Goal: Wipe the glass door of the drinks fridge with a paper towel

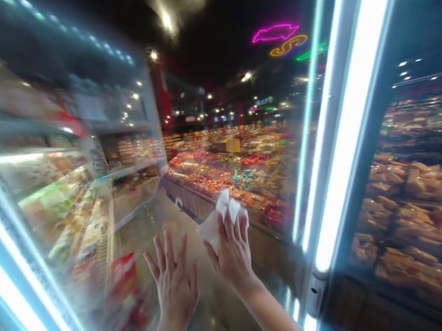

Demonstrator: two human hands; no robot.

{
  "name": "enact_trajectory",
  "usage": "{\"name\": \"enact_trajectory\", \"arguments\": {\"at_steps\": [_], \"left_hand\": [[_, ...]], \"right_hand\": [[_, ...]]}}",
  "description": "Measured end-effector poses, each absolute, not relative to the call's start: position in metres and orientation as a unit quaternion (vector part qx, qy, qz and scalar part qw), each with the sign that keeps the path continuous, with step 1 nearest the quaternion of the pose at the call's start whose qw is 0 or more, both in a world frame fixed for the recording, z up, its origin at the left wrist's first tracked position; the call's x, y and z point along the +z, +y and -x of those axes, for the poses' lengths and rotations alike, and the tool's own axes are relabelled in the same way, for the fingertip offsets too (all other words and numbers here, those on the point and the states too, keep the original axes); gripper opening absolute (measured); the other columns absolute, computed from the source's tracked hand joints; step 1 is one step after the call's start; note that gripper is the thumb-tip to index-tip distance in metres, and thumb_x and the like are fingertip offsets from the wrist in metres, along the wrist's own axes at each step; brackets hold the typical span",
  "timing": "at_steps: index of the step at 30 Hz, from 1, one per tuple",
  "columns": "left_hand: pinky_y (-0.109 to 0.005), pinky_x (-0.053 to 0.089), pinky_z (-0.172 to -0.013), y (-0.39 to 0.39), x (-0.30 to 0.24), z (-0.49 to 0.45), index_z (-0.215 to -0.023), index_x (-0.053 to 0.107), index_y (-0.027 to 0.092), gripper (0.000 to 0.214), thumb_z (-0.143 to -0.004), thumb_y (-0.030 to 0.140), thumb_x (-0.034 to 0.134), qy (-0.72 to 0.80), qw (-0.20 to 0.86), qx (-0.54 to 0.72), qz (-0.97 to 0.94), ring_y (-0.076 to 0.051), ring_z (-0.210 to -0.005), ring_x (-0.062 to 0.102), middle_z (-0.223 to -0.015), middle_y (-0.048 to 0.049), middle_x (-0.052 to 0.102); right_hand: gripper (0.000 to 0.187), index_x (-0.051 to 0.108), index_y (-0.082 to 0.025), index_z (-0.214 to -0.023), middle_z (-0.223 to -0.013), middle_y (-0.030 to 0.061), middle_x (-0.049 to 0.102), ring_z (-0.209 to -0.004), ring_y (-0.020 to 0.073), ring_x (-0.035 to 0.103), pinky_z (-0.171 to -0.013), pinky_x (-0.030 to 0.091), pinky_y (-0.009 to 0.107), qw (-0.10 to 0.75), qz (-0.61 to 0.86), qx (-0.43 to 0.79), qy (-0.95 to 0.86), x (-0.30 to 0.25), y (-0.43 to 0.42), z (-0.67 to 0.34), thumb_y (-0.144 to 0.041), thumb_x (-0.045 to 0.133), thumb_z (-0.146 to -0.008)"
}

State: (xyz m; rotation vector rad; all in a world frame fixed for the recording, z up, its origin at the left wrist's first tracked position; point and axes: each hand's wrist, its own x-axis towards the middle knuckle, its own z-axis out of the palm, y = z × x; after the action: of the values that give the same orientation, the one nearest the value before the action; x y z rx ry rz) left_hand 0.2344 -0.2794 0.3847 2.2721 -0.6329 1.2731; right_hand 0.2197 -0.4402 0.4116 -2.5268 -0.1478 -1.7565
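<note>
In the head view, the left hand is wide open, palm forward and fingers spread, holding nothing; it lies flat toward the glass door, though the blur hides whether the palm truly touches the pane. Just beside it, a little higher, the right hand has its fingers nearly straight over a crumpled white cloth, pinning it against the same glass. The cloth bunches out above the fingertips and past the thumb side. Well off to the right of that hand runs a bright light strip along the door frame, and beyond it sit shelves of packaged goods. Left of the open hand, blurred stocked shelves show. Far above both hands glow neon signs.
</note>
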Motion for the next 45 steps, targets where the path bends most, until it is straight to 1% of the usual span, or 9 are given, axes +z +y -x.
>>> {"name": "enact_trajectory", "arguments": {"at_steps": [2,4,9,11,18,25,31,38,45], "left_hand": [[-0.066,0.004,-0.127,-0.285,0.407,-0.239,-0.160,0.026,0.033,0.069,-0.097,0.027,0.053,-0.230,0.229,0.475,-0.818,-0.032,-0.160,-0.001,-0.173,-0.0063,0.009],[-0.067,0.005,-0.127,-0.289,0.419,-0.242,-0.160,0.025,0.033,0.069,-0.097,0.027,0.052,-0.230,0.228,0.486,-0.812,-0.032,-0.160,-0.001,-0.173,-0.0069,0.008],[-0.068,0.009,-0.126,-0.287,0.409,-0.243,-0.160,0.024,0.034,0.070,-0.097,0.024,0.052,-0.233,0.214,0.489,-0.813,-0.033,-0.160,0.002,-0.173,-0.0074,0.012],[-0.069,0.010,-0.126,-0.285,0.410,-0.246,-0.160,0.025,0.035,0.070,-0.097,0.024,0.052,-0.238,0.209,0.496,-0.809,-0.034,-0.160,0.002,-0.173,-0.0073,0.012],[-0.067,0.006,-0.127,-0.276,0.446,-0.258,-0.160,0.027,0.034,0.068,-0.097,0.028,0.052,-0.219,0.212,0.522,-0.797,-0.034,-0.160,0.001,-0.173,-0.0058,0.008],[-0.067,0.008,-0.127,-0.257,0.434,-0.266,-0.160,0.026,0.035,0.069,-0.096,0.023,0.051,-0.244,0.204,0.521,-0.792,-0.032,-0.160,0.005,-0.171,-0.0040,0.020],[-0.066,0.002,-0.128,-0.244,0.435,-0.277,-0.159,0.027,0.036,0.068,-0.097,0.026,0.052,-0.265,0.190,0.523,-0.787,-0.030,-0.160,0.003,-0.172,-0.0029,0.016],[-0.067,0.003,-0.127,-0.209,0.445,-0.286,-0.159,0.026,0.037,0.066,-0.098,0.023,0.048,-0.223,0.234,0.524,-0.788,-0.032,-0.160,0.000,-0.173,-0.0026,0.010],[-0.067,0.003,-0.127,-0.183,0.447,-0.287,-0.159,0.027,0.037,0.063,-0.100,0.027,0.047,-0.231,0.263,0.501,-0.791,-0.032,-0.160,-0.001,-0.174,-0.0029,0.004]], "right_hand": [[0.087,-0.005,-0.011,-0.164,-0.171,0.0205,0.014,-0.159,0.0403,0.005,-0.121,0.023,0.075,0.036,0.810,-0.582,-0.060,0.469,-0.444,-0.227,-0.040,0.048,-0.102],[0.084,-0.005,-0.012,-0.164,-0.171,0.0200,0.013,-0.159,0.0388,0.006,-0.122,0.021,0.074,0.039,0.809,-0.582,-0.070,0.483,-0.443,-0.227,-0.038,0.046,-0.102],[0.082,0.009,-0.009,-0.164,-0.167,0.0200,0.027,-0.159,0.0367,0.010,-0.120,0.032,0.070,0.027,0.827,-0.556,-0.075,0.375,-0.443,-0.207,-0.036,0.052,-0.100],[0.081,0.012,-0.008,-0.164,-0.167,0.0205,0.028,-0.159,0.0370,0.008,-0.119,0.034,0.069,0.015,0.827,-0.557,-0.077,0.364,-0.446,-0.208,-0.036,0.053,-0.100],[0.082,-0.001,-0.012,-0.164,-0.171,0.0185,0.012,-0.159,0.0389,0.008,-0.121,0.025,0.073,0.007,0.798,-0.599,-0.061,0.501,-0.440,-0.226,-0.041,0.045,-0.103],[0.079,0.012,-0.010,-0.164,-0.167,0.0191,0.029,-0.159,0.0364,0.014,-0.115,0.041,0.068,-0.021,0.815,-0.575,-0.073,0.392,-0.410,-0.231,-0.042,0.048,-0.101],[0.081,-0.001,-0.014,-0.165,-0.170,0.0176,0.020,-0.158,0.0378,0.013,-0.121,0.028,0.071,0.005,0.796,-0.601,-0.068,0.499,-0.388,-0.249,-0.042,0.044,-0.103],[0.079,0.010,-0.010,-0.164,-0.167,0.0167,0.031,-0.159,0.0345,0.011,-0.121,0.034,0.065,-0.019,0.819,-0.569,-0.075,0.417,-0.367,-0.242,-0.039,0.048,-0.102],[0.078,0.002,-0.011,-0.164,-0.171,0.0149,0.018,-0.160,0.0341,0.007,-0.125,0.025,0.066,0.006,0.821,-0.563,-0.095,0.493,-0.335,-0.250,-0.042,0.041,-0.104]]}}
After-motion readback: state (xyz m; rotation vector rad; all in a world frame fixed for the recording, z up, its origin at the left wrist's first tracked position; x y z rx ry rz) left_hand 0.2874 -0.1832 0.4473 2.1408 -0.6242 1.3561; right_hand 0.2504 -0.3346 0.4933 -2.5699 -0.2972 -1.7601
